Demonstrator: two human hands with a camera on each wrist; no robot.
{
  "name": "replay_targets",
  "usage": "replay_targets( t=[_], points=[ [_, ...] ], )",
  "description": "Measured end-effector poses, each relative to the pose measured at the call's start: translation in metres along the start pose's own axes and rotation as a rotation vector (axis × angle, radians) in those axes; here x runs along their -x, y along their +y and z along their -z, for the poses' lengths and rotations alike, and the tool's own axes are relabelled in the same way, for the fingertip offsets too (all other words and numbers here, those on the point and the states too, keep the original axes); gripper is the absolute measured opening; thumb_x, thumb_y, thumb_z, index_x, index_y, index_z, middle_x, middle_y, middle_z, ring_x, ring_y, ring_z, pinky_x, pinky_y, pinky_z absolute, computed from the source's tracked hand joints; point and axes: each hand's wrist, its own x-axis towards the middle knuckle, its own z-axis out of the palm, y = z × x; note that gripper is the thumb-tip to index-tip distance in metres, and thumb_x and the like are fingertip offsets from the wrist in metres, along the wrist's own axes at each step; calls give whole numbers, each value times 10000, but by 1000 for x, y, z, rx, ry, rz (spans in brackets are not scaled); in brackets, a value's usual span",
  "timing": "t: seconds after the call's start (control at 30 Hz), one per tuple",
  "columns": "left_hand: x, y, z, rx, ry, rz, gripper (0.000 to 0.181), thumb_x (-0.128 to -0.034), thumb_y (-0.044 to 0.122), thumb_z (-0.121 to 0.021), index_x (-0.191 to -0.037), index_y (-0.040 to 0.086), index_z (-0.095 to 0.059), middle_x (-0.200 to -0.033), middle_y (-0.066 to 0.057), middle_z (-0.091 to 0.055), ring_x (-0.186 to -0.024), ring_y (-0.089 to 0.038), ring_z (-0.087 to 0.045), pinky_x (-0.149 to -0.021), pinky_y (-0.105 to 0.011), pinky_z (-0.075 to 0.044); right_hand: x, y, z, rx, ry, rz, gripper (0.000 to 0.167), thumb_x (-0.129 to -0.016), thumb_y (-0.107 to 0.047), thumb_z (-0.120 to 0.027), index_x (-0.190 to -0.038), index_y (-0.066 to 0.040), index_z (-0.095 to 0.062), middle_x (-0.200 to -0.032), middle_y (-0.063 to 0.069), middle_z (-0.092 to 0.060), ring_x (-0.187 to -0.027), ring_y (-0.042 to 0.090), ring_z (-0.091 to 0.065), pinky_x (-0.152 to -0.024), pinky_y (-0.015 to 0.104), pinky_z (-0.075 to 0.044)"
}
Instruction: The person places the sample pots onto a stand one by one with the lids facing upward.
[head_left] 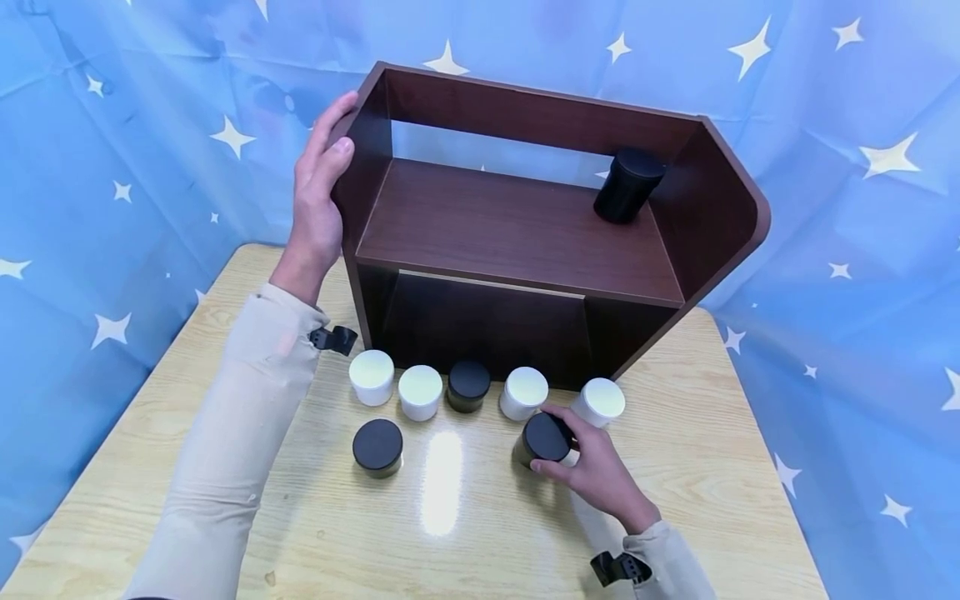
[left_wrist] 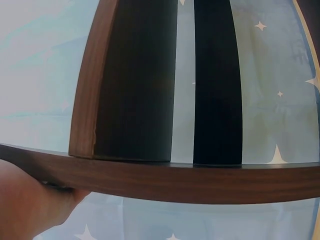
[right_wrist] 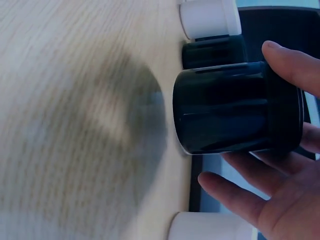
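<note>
My right hand (head_left: 598,472) pinches a black lidded jar (head_left: 546,437) between thumb and fingers. In the right wrist view the jar (right_wrist: 225,110) looks barely raised above the wooden table, its reflection beneath it. At the left, my left hand (head_left: 318,192) rests against the outer side panel of a dark brown two-tier shelf (head_left: 517,225), fingers fairly straight. Only part of that hand (left_wrist: 35,200) shows in the left wrist view, beside the panel (left_wrist: 200,185). Another black jar (head_left: 628,185) stands on the upper tier at the right.
Along the shelf's front stand white jars (head_left: 372,377), (head_left: 421,392), (head_left: 524,392), (head_left: 599,402) and a black jar (head_left: 468,385). Nearer me is another black jar (head_left: 378,447) on the wooden table (head_left: 315,533). Blue star-patterned cloth (head_left: 150,217) surrounds the table.
</note>
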Motion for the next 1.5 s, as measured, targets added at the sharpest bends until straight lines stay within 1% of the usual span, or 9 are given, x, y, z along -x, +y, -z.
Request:
replay_targets(
  t=[0.2, 0.43, 0.53, 0.73, 0.83, 1.1, 1.3, 1.5],
  points=[
    [0, 1, 1, 4, -5, 7, 549, -966, 215, -402, -1506, 129, -451, -1551, -22, -425, -1380, -225, -407, -1101, -326, -356, -1, -6, 5, 20, -1, 14, 702, -750, -153, -879, -1370, -90, -556, -1211, 79, -676, -1089, 211, -655, -900, 431, -586],
    [0, 1, 0, 5, -8, 7, 546, -968, 212, -403, -1505, 129, -452, -1546, -25, -432, -1377, -235, -412, -1103, -330, -356, -2, -15, 12, 40, -29, -20, 717, -761, -174, -873, -1392, -98, -542, -1243, 74, -661, -1102, 207, -645, -923, 420, -576],
    [0, 1, 1, 6, -9, 9, 542, -969, 212, -404, -1503, 132, -456, -1545, -23, -433, -1373, -236, -415, -1098, -330, -358, -2, -18, 15, 53, -33, -11, 729, -768, -189, -871, -1405, -88, -533, -1259, 79, -657, -1102, 203, -644, -920, 404, -574],
    [-1, 2, 3, 13, -13, 14, 542, -970, 216, -407, -1504, 137, -455, -1547, -35, -434, -1370, -240, -417, -1092, -339, -360, -3, -23, 21, 73, -26, 32, 731, -775, -216, -870, -1409, -77, -532, -1293, 71, -653, -1100, 187, -648, -897, 376, -573],
    [-1, 2, 3, 7, -17, 12, 545, -969, 217, -406, -1506, 136, -452, -1550, -34, -432, -1372, -232, -416, -1090, -332, -360, -3, -24, 24, 77, -20, 33, 726, -782, -227, -867, -1410, -80, -534, -1310, 64, -652, -1115, 186, -649, -896, 375, -572],
    [-1, 1, 2, 15, -20, 14, 543, -971, 207, -407, -1505, 125, -451, -1549, -50, -439, -1372, -247, -420, -1095, -335, -360, -2, -29, 33, 91, -9, 24, 697, -788, -253, -864, -1400, -134, -553, -1244, 26, -664, -1079, 159, -640, -893, 351, -570],
    [1, 4, 0, -5, -15, 12, 546, -970, 213, -401, -1506, 125, -451, -1551, -48, -431, -1374, -247, -414, -1093, -337, -360, -2, -37, 44, 109, 2, 39, 709, -777, -235, -871, -1403, -147, -551, -1241, 44, -668, -1063, 159, -646, -897, 350, -576],
    [0, 3, 0, 2, -12, 12, 543, -969, 208, -400, -1503, 126, -454, -1545, -59, -436, -1366, -252, -417, -1087, -333, -363, -2, -44, 53, 110, 8, 58, 712, -772, -210, -874, -1401, -148, -547, -1236, 62, -661, -1043, 165, -650, -882, 349, -586]
  ],
)
